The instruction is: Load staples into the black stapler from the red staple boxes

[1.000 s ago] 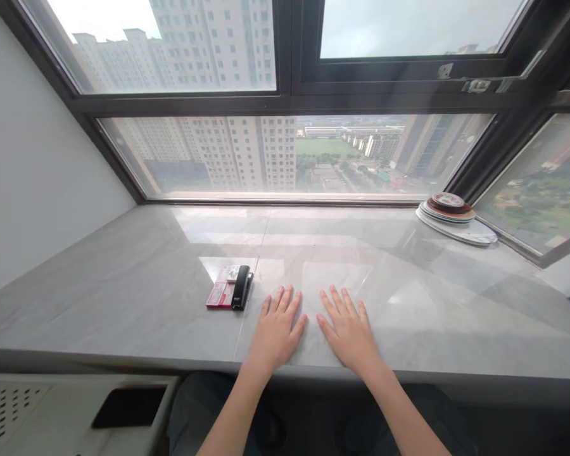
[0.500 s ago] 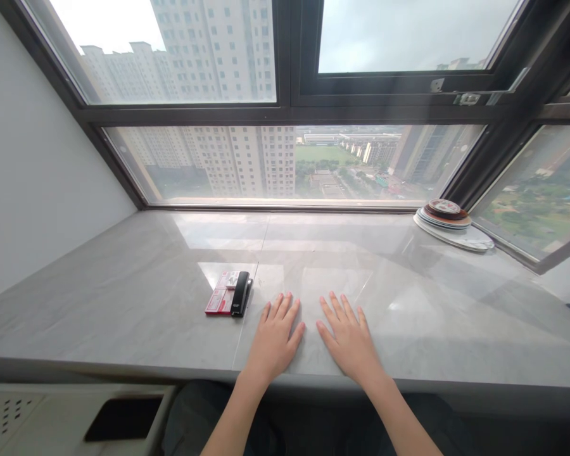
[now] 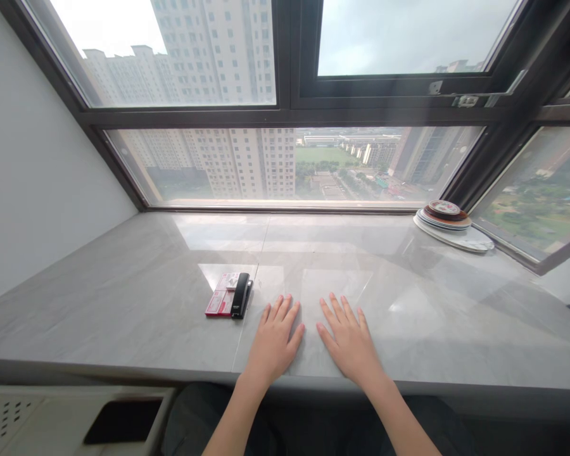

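My left hand (image 3: 274,341) lies flat on the grey stone sill (image 3: 123,304), fingers spread, holding nothing. Beside it, palm down with the fingers apart, rests my right hand (image 3: 349,341), also without anything in it. The two hands do not touch. Left of my left hand is a black stapler (image 3: 240,295), lying at the right side of some flat red-and-white packets (image 3: 218,303). A small whitish item (image 3: 232,281) sits on the packets against the stapler.
A stack of round plates or coasters (image 3: 444,215) stands at the back right corner by the window frame (image 3: 285,116). Below the sill at the lower left is a pale plastic surface (image 3: 52,421) with a dark recess. A white wall (image 3: 38,158) borders the left.
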